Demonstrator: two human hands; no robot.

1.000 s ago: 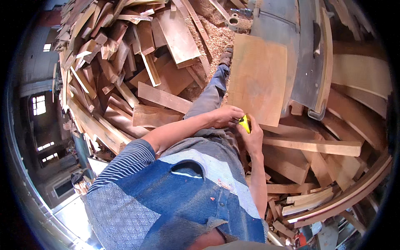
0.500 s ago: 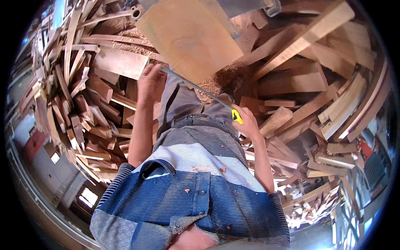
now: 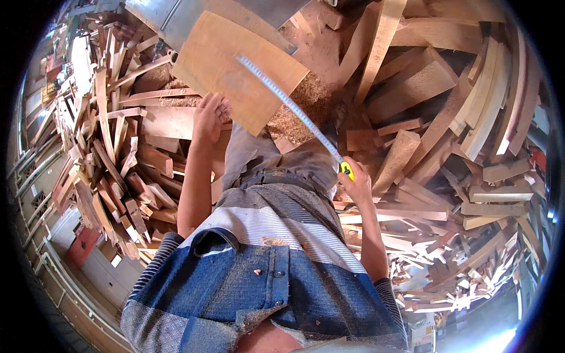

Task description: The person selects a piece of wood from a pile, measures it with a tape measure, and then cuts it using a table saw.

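A flat light-brown wooden board (image 3: 235, 70) lies ahead of me, tilted, partly on a grey metal surface (image 3: 159, 17). My left hand (image 3: 209, 117) rests at the board's near left edge, fingers spread against it. My right hand (image 3: 355, 183) grips a yellow tape measure (image 3: 347, 170). Its pale blade (image 3: 288, 106) is pulled out and runs diagonally up-left across the board, ending near the board's middle.
Heaps of wooden offcuts and planks (image 3: 118, 165) surround me on the left and on the right (image 3: 459, 176). Sawdust (image 3: 306, 100) covers the floor just past the board. My striped shirt and denim vest (image 3: 265, 276) fill the lower middle.
The view swung so the board now sits upper left. The tape blade has been drawn out much further across the board. My left hand moved from the tape to the board's edge.
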